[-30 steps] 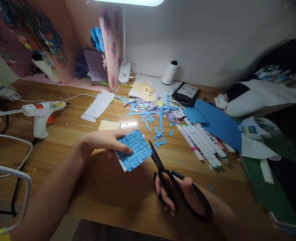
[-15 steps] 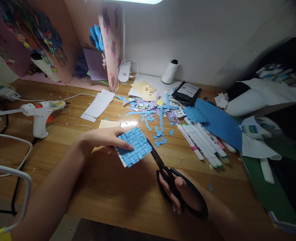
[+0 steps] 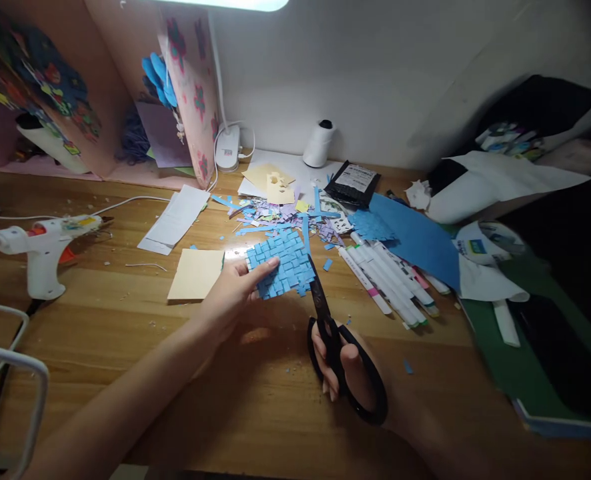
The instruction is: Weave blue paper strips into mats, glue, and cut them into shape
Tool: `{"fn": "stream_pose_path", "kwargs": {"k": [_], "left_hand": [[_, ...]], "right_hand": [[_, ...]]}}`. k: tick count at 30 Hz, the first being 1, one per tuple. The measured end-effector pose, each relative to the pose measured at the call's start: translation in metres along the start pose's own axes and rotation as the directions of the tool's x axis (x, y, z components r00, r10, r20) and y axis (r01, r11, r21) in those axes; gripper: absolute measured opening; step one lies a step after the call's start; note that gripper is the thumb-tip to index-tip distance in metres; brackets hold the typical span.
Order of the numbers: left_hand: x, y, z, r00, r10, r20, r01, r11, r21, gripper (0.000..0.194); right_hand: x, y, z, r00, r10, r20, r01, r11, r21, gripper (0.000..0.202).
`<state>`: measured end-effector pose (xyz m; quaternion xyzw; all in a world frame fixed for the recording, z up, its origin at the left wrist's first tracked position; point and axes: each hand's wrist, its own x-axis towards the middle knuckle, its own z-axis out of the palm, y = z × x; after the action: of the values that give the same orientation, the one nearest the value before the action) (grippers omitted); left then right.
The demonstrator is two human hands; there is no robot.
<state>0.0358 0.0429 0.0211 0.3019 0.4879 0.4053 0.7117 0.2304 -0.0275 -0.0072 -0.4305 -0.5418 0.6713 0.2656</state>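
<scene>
A square piece covered in overlapping blue paper strips (image 3: 288,263), like a woven or brick pattern, is pinched in my left hand (image 3: 245,280), thumb on top. My right hand (image 3: 338,373) is wrapped round the handles of black scissors (image 3: 325,320). The scissor blades point up and away, and their tips are at the right edge of the blue piece. Whether the blades are cutting into it I cannot tell. Beyond the piece lies a heap of blue and purple paper scraps (image 3: 280,215).
A white glue gun (image 3: 45,253) lies at left, near a cream paper square (image 3: 195,275). Several markers (image 3: 395,283) lie at right, by a blue sheet (image 3: 415,240). A white thread cone (image 3: 318,145) and a black packet (image 3: 353,183) stand at the back.
The view has shifted right. My left hand has moved the blue piece off the cream paper and turned it a little; the scissors stay at its right edge.
</scene>
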Motion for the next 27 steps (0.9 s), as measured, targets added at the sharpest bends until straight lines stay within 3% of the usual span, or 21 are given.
{"fn": "stream_pose_path", "kwargs": {"k": [5, 9, 19, 23, 27], "left_hand": [[-0.007, -0.002, 0.003, 0.976, 0.206, -0.065, -0.182, 0.947, 0.264, 0.031], [-0.007, -0.001, 0.003, 0.970, 0.244, -0.016, -0.219, 0.894, 0.391, 0.035], [-0.010, -0.004, 0.007, 0.956, 0.293, 0.023, -0.282, 0.891, 0.356, 0.032], [-0.011, -0.004, 0.008, 0.957, 0.290, 0.019, -0.279, 0.899, 0.339, 0.031], [-0.010, -0.007, 0.007, 0.963, 0.270, 0.030, -0.262, 0.896, 0.358, 0.031]], "right_hand": [[-0.003, -0.007, 0.000, 0.998, -0.030, 0.048, 0.028, 0.999, 0.040, 0.072], [0.000, -0.006, 0.000, 0.996, -0.048, 0.069, 0.042, 0.995, 0.087, 0.073], [0.003, 0.007, 0.005, 0.988, -0.112, -0.105, 0.116, 0.993, 0.032, 0.060], [0.002, 0.006, 0.008, 0.987, -0.106, -0.118, 0.107, 0.994, 0.007, 0.057], [0.002, 0.007, 0.010, 0.992, -0.084, -0.089, 0.094, 0.989, 0.113, 0.071]]}}
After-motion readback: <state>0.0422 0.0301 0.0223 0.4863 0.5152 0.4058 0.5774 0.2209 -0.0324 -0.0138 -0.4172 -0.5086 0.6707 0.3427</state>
